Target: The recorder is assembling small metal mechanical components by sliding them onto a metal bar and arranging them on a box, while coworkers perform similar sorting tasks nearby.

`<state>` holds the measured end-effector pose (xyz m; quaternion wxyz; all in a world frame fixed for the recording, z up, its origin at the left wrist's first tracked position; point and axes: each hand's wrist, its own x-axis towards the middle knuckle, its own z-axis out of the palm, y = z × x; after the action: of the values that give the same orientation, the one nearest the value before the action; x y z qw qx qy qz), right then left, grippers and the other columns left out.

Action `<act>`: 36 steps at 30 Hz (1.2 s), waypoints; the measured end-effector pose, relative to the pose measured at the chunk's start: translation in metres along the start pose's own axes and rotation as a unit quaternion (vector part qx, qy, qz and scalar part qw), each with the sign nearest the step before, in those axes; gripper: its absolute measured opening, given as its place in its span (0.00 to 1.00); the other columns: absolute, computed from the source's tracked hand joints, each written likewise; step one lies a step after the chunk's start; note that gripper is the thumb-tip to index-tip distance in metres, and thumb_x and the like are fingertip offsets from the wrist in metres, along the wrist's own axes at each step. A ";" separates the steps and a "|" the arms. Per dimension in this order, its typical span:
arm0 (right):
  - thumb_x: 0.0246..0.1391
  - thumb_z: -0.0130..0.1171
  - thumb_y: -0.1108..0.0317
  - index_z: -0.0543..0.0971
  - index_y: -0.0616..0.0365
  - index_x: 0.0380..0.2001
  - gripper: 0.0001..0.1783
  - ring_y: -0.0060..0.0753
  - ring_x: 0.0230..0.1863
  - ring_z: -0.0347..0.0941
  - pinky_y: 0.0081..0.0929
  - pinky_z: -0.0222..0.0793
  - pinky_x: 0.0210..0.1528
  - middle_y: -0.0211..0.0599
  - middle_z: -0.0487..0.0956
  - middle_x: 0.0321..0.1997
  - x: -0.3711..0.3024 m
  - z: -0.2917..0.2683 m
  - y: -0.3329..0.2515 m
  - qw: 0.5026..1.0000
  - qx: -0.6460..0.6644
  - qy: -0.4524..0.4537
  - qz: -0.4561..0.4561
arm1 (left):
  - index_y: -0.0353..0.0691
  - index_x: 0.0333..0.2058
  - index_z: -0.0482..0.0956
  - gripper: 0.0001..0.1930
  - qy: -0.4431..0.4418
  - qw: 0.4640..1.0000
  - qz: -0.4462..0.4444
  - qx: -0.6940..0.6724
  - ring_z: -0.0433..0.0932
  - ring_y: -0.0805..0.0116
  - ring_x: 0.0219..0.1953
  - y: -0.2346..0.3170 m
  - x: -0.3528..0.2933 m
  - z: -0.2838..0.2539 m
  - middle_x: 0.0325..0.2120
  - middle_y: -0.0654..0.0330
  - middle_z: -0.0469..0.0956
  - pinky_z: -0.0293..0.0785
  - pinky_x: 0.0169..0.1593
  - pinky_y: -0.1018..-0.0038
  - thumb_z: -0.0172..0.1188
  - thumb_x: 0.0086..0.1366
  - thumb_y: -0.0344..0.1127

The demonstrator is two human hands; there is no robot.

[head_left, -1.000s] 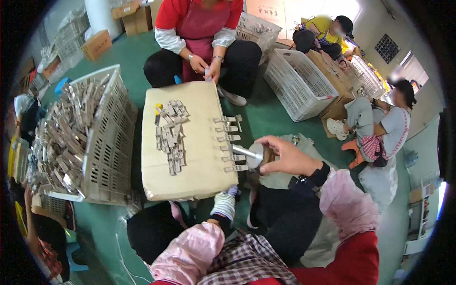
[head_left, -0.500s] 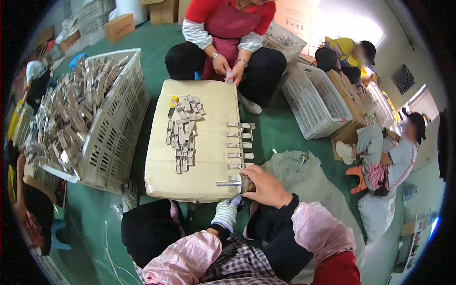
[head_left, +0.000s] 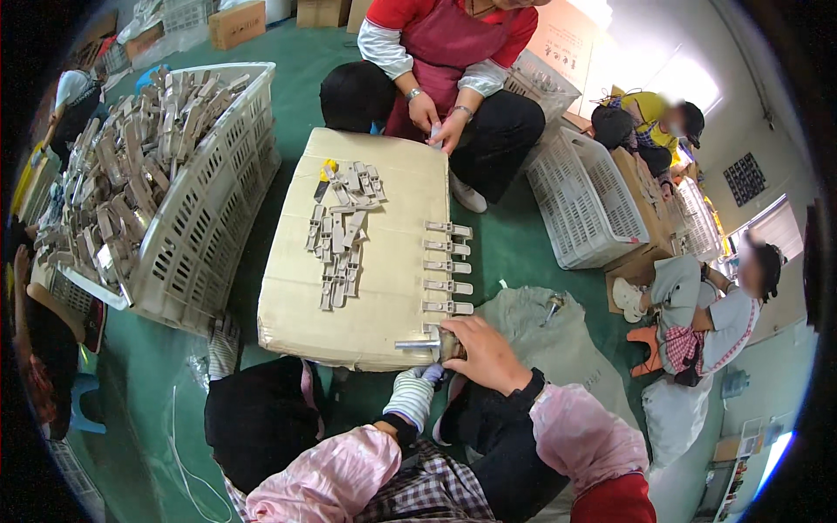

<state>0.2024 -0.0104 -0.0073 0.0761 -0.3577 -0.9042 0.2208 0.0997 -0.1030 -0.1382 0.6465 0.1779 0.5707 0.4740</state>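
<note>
My bare right hand [head_left: 490, 353] is wrapped round a metal piece with a threaded rod and round flange [head_left: 418, 345], at the near right corner of a cardboard-covered work surface [head_left: 349, 343]. The rod points left. Just below that corner is my left hand [head_left: 411, 397] in a striped glove, fingers drawn together; what they hold, if anything, is hidden. Along the right edge, beyond my right hand, several grey plastic clip-like parts [head_left: 448, 287] stick out in a row. A loose cluster of similar grey parts [head_left: 338, 247] lies farther left, with a yellow-and-black tool [head_left: 326, 177] at its far end.
A white crate [head_left: 205, 205] heaped with grey parts stands at left. Across from me sits a co-worker in a red top [head_left: 436, 52], hands at the far edge. Another white crate [head_left: 580, 205] and a pale sack [head_left: 545, 340] are at right; two more people sit beyond.
The view has shifted slightly. My right hand still grips the metal piece at the same corner, and my left hand stays beneath it. The grey parts keep their places.
</note>
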 end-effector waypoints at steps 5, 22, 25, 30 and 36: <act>0.35 0.68 0.68 0.68 0.57 0.49 0.34 0.46 0.53 0.65 0.36 0.65 0.53 0.40 0.71 0.50 0.001 0.001 -0.003 1.000 -0.015 -0.007 0.003 | 0.31 0.42 0.77 0.17 -0.007 1.000 0.024 -0.001 0.74 0.63 0.35 -0.009 0.004 -0.001 0.35 0.53 0.80 0.69 0.44 0.70 0.57 0.61 0.40; 0.35 0.67 0.68 0.68 0.58 0.50 0.34 0.45 0.53 0.66 0.34 0.65 0.53 0.40 0.71 0.50 0.004 0.006 -0.004 1.000 -0.016 -0.012 0.008 | 0.32 0.42 0.77 0.16 -0.017 1.000 0.000 -0.018 0.73 0.68 0.33 0.005 -0.004 0.000 0.34 0.57 0.79 0.69 0.41 0.72 0.57 0.62 0.39; 0.34 0.67 0.68 0.69 0.59 0.50 0.34 0.45 0.52 0.66 0.34 0.65 0.53 0.40 0.72 0.50 0.003 0.007 -0.004 1.000 -0.021 -0.004 0.010 | 0.31 0.43 0.76 0.16 -0.014 1.000 0.012 -0.017 0.72 0.69 0.32 0.007 -0.006 0.001 0.33 0.57 0.78 0.69 0.40 0.73 0.57 0.62 0.39; 0.34 0.68 0.68 0.70 0.59 0.49 0.33 0.44 0.52 0.66 0.34 0.65 0.53 0.40 0.72 0.50 0.002 0.011 -0.005 1.000 -0.021 0.005 0.011 | 0.30 0.44 0.76 0.17 -0.008 0.999 -0.007 -0.040 0.72 0.69 0.33 0.009 -0.010 0.001 0.34 0.58 0.78 0.69 0.41 0.73 0.57 0.63 0.39; 0.34 0.69 0.66 0.70 0.59 0.49 0.34 0.45 0.52 0.67 0.35 0.66 0.52 0.41 0.73 0.49 0.000 0.011 -0.004 0.999 -0.025 0.017 0.015 | 0.32 0.43 0.76 0.16 0.002 0.999 -0.001 -0.050 0.72 0.72 0.31 0.016 -0.020 0.006 0.32 0.60 0.77 0.69 0.38 0.75 0.57 0.63 0.39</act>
<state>0.1973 -0.0167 -0.0152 0.0794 -0.3770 -0.9024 0.1931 0.1006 -0.1099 -0.1127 0.6539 0.1433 0.5480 0.5015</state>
